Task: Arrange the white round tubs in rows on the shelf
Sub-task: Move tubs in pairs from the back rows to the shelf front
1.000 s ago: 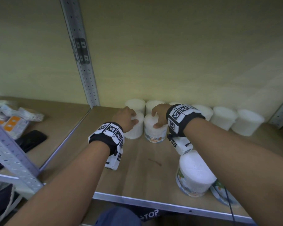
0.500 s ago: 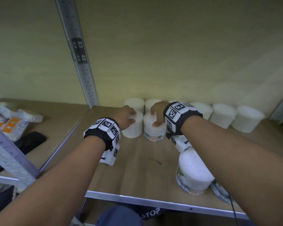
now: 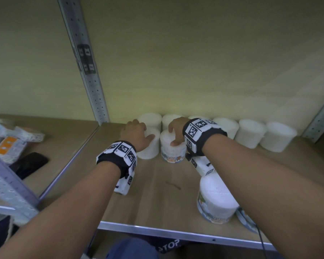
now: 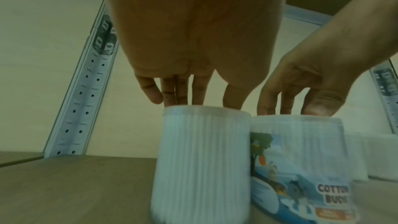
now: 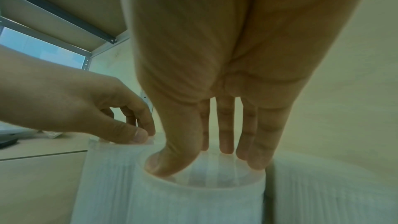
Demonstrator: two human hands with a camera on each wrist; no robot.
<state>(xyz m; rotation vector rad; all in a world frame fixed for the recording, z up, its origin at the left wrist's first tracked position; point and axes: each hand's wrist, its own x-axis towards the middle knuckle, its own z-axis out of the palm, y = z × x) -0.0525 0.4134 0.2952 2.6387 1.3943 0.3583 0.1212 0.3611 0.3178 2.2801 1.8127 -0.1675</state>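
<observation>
Two white round tubs stand side by side in front of the back row. My left hand reaches over the plain tub, with its thumb on the lid and its fingers curled down behind the rim. My right hand grips the top of the labelled cotton-buds tub, thumb at the front and fingers at the back. Behind them, a back row of tubs lines the wall. A larger-looking tub stands near the front edge under my right forearm.
Another tub lies at the front right, partly hidden by my arm. A perforated metal upright bounds the shelf's left side. On the neighbouring shelf lie packets and a black phone. The metal front edge runs below.
Both hands stay on the same two tubs beside each other. Only the head view has shifted slightly.
</observation>
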